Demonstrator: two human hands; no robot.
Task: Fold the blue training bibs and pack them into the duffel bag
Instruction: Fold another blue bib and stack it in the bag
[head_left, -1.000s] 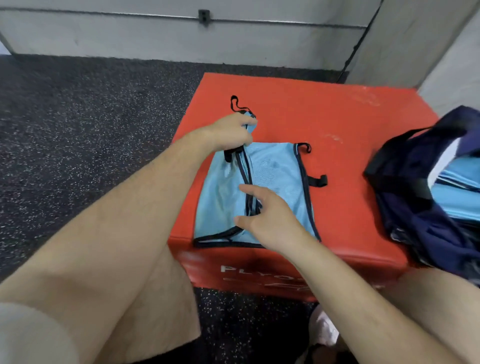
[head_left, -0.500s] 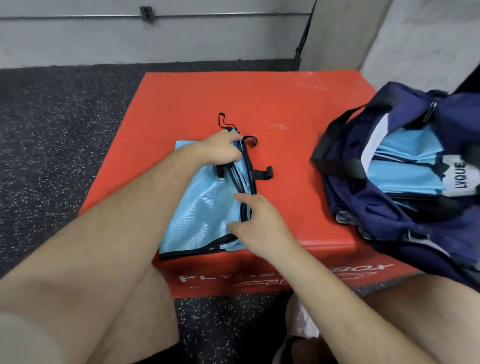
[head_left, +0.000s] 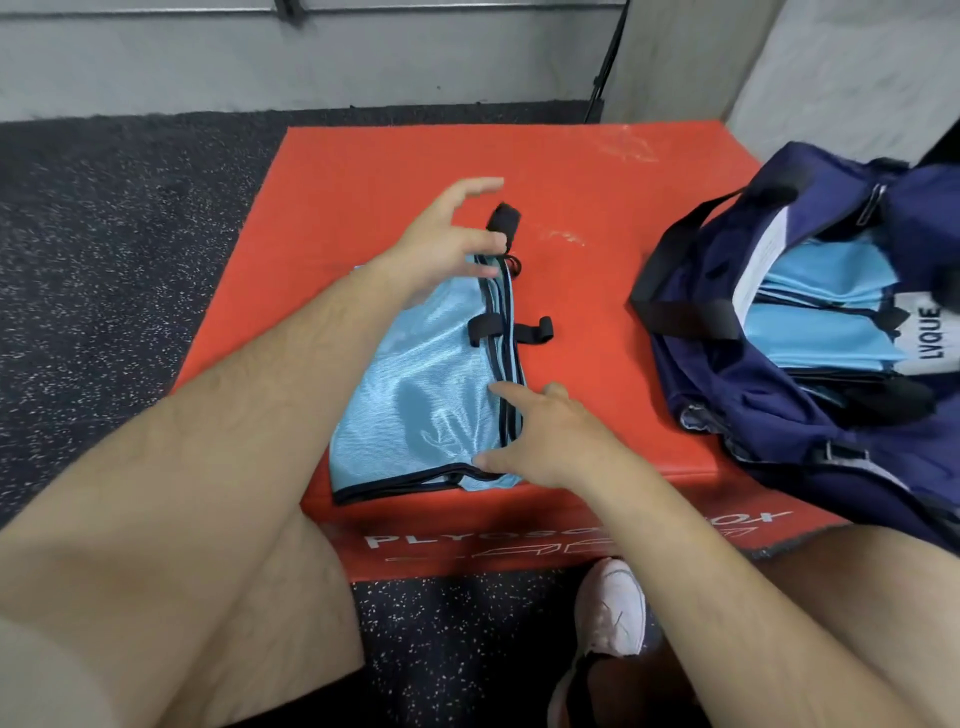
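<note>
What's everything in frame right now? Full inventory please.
floor: dark, speckled
plyo box: 1, red, on the floor
duffel bag: 1, navy, black straps, open, on box's right side
packed bibs: several, count unclear, light blue, inside the duffel bag
loose bib: 1, light blue with dark trim, folded on the plyo box
shoe: 1, whitish, floor in front of box
left hand: fingers spread, at bib's far end
right hand: straight fingers pressing bib's near right edge
</note>
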